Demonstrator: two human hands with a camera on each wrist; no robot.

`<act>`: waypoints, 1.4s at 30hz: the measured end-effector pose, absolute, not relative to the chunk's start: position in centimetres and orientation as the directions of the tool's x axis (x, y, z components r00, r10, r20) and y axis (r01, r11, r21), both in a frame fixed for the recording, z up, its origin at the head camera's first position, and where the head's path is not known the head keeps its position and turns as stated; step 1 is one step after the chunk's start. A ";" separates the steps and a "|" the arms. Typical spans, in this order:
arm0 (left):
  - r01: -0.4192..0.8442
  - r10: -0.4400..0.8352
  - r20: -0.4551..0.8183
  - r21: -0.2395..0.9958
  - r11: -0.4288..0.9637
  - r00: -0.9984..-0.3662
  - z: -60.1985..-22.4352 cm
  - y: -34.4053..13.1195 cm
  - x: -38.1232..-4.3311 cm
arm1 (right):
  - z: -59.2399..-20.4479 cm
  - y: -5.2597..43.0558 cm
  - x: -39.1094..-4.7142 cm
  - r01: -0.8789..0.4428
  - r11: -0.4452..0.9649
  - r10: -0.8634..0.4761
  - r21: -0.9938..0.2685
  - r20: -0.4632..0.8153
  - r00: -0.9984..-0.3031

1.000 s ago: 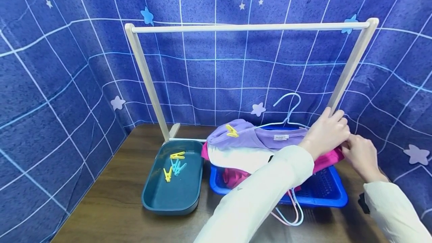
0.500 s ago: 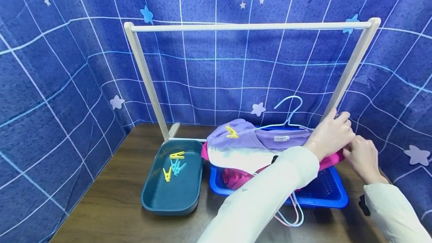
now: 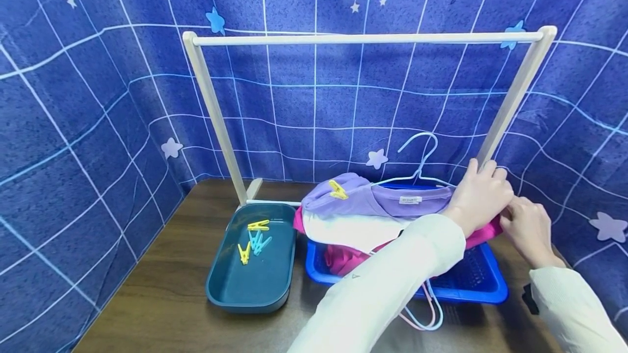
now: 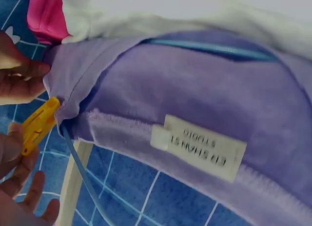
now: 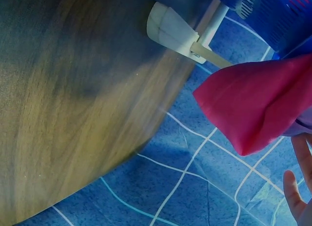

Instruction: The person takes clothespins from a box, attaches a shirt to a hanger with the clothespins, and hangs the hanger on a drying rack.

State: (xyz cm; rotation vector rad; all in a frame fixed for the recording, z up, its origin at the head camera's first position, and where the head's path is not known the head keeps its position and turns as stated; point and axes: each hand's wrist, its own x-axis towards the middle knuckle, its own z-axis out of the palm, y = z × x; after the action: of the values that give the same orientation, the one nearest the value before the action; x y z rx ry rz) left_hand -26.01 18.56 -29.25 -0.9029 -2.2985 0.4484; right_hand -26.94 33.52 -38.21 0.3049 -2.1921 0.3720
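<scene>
A purple, white and pink shirt (image 3: 392, 208) lies over the blue basket with a pale blue hanger (image 3: 435, 146) inside its neck. One yellow clothespin (image 3: 338, 189) sits on its left shoulder. At the other shoulder, my left hand (image 3: 481, 198) pinches a second yellow clothespin (image 4: 39, 126), whose tip meets the fabric by the hanger wire. Close beside it, my right hand (image 3: 530, 227) pinches the purple shoulder cloth, seen best in the left wrist view. The pink sleeve (image 5: 258, 106) hangs down in the right wrist view, with some left fingers (image 5: 291, 192) spread behind it.
The blue basket (image 3: 478, 294) holds more pink cloth, and hangers (image 3: 439, 315) poke out at its front. Left of it, a dark teal tray (image 3: 250, 290) contains yellow and blue clothespins (image 3: 257, 226). A white rack (image 3: 363, 39) spans behind, its foot (image 5: 170, 30) on the wooden table (image 5: 73, 113).
My left hand has shifted slightly right, toward my right hand. The right hand, shirt and basket stay almost where they were.
</scene>
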 end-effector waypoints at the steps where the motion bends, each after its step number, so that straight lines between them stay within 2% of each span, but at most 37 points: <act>1: 0.495 0.686 0.428 -0.480 0.724 -0.589 -29.3 18.5 -26.0 | -38.2 33.5 -26.9 -0.351 0.923 -0.090 -0.157 0.799 -0.594; 6: 0.507 0.635 0.466 -0.382 0.773 -0.616 -29.4 18.3 -25.9 | -38.2 33.6 -26.9 -0.363 0.919 -0.103 -0.157 0.792 -0.602; 9: 0.510 0.623 0.488 -0.360 0.781 -0.611 -29.3 18.2 -26.1 | -38.2 33.6 -27.0 -0.372 0.916 -0.113 -0.148 0.796 -0.595; 18: 0.529 0.669 0.491 -0.410 0.743 -0.559 -29.3 18.2 -26.3 | -38.0 33.5 -27.0 -0.378 0.914 -0.114 -0.149 0.799 -0.590; 23: 0.517 0.652 0.489 -0.399 0.758 -0.579 -29.3 18.3 -26.4 | -38.1 33.3 -27.0 -0.385 0.912 -0.121 -0.143 0.802 -0.585; 30: 0.497 0.600 0.463 -0.337 0.800 -0.652 -29.4 18.2 -26.6 | -38.0 33.4 -26.8 -0.393 0.911 -0.146 -0.123 0.796 -0.587; 38: 0.491 0.585 0.447 -0.318 0.811 -0.677 -29.9 18.2 -26.4 | -37.8 33.5 -26.7 -0.395 0.910 -0.148 -0.122 0.796 -0.587; 42: 0.479 0.589 0.471 -0.343 0.808 -0.656 -30.1 17.6 -26.4 | -37.8 33.5 -26.7 -0.397 0.910 -0.151 -0.123 0.792 -0.592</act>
State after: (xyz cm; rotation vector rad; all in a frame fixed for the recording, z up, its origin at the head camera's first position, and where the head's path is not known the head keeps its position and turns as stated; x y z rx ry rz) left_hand -26.41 17.56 -30.13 -0.7863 -2.4131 0.2524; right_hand -26.67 33.52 -37.81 0.3897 -2.2024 0.3624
